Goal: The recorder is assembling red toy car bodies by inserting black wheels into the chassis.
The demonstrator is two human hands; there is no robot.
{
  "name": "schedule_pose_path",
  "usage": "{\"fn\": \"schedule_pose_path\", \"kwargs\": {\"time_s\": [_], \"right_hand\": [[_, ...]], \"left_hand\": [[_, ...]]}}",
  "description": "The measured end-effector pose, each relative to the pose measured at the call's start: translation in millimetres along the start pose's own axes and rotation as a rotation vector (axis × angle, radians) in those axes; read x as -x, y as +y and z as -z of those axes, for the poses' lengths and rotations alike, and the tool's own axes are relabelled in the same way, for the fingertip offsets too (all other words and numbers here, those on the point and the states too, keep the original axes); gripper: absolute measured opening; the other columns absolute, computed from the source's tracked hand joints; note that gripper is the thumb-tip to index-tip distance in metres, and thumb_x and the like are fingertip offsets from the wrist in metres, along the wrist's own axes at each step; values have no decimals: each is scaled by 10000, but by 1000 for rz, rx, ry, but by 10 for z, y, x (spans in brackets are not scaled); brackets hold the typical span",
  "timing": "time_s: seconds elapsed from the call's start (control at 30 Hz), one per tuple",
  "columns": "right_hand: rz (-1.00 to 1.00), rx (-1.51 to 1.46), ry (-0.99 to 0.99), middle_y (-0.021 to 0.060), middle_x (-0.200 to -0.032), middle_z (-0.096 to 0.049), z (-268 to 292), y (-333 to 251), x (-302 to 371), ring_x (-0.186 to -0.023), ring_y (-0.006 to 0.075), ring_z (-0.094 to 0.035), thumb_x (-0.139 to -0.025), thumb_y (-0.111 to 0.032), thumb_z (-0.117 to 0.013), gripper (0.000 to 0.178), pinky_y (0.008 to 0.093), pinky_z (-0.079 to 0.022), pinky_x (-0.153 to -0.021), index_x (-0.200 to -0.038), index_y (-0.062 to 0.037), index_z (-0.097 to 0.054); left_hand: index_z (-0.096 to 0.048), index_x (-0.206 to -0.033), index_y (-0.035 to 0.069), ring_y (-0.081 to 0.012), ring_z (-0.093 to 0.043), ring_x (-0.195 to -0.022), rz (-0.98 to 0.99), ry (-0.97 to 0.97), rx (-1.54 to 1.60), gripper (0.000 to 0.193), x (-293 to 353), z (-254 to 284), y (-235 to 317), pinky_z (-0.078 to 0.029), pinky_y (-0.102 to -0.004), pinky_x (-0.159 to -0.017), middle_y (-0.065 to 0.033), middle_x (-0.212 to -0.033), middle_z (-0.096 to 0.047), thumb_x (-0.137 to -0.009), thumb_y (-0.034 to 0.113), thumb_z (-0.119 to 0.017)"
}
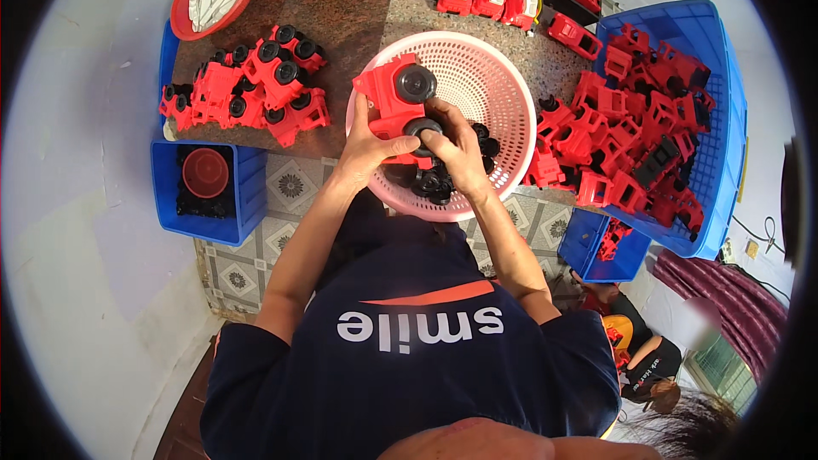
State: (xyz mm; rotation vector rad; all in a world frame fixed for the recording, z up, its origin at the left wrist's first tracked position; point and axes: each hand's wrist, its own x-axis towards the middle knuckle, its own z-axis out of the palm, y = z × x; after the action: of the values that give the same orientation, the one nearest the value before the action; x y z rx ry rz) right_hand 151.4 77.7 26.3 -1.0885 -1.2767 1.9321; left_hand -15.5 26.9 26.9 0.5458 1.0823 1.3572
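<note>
"Where are we holding the red toy truck (383, 100)?"

"Over the pink perforated basket (504, 77); our left hand (365, 152) is gripping the truck, our right hand (461, 156) is holding its nearer black wheel (416, 127)."

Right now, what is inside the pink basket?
Black wheels lie in the pink basket; the red toy truck, left hand and right hand cover whatever is beneath.
</note>
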Motion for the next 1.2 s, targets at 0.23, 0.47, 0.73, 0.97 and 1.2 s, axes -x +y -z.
{"fn": "schedule_pose_path", "kwargs": {"time_s": [0.23, 0.47, 0.73, 0.97, 1.2], "right_hand": [[125, 90, 58, 166, -1271, -543, -11, 77, 20, -1171, 220, -526, -804, -144, -660, 639, 338, -400, -1022, -1358, 70, -424], [202, 159, 44, 199, -1366, -457, 245, 12, -273, -1268, 275, -445, -867, -285, -647, 613, 370, -356, -1062, -1373, 1, -452], [420, 1016, 582, 261, -1248, -540, 2399, -32, -1175, -1187, 408, -505, -723, -223, -798, 653, 442, -409, -1018, -1275, -13, -521], [124, 1915, 625, 153, -1365, -454, 4483, 143, -2306, -1271, 340, -433, -583, -266, -838, 896, 535, -376, -982, -1372, -163, -427], [303, 1738, 761, 113, -989, -568, 3769, -426, -1904, -917, 325, -570, -578, -301, -817, 658, 462, -449, -773, -1150, -103, -558]], "left_hand": [[-203, -1448, 120, -245, -519, -1205, -21, -52, 14, 1037, 1, -29, 57, -482, -387, -982, -119, -1328, -459, -646, 22, -854], [-332, -1373, 69, -199, -571, -1109, -114, 2, -16, 857, -448, -195, 30, -536, -330, -876, -103, -1258, -506, -669, 31, -819], [-268, -1411, 44, -229, -529, -1172, -154, 620, -317, 904, -2565, 1342, -418, -458, -391, -971, -100, -1304, -509, -713, 130, -836], [-249, -1466, 0, -247, -465, -1249, 196, 563, -534, 1043, -2702, 1636, -941, -367, -399, -1052, -136, -1372, -468, -684, 322, -859], [-490, -1308, -4, -284, -518, -1184, -565, 565, -1086, 581, -2048, 222, -493, -389, -373, -1024, -161, -1273, -557, -864, 312, -694]]}}
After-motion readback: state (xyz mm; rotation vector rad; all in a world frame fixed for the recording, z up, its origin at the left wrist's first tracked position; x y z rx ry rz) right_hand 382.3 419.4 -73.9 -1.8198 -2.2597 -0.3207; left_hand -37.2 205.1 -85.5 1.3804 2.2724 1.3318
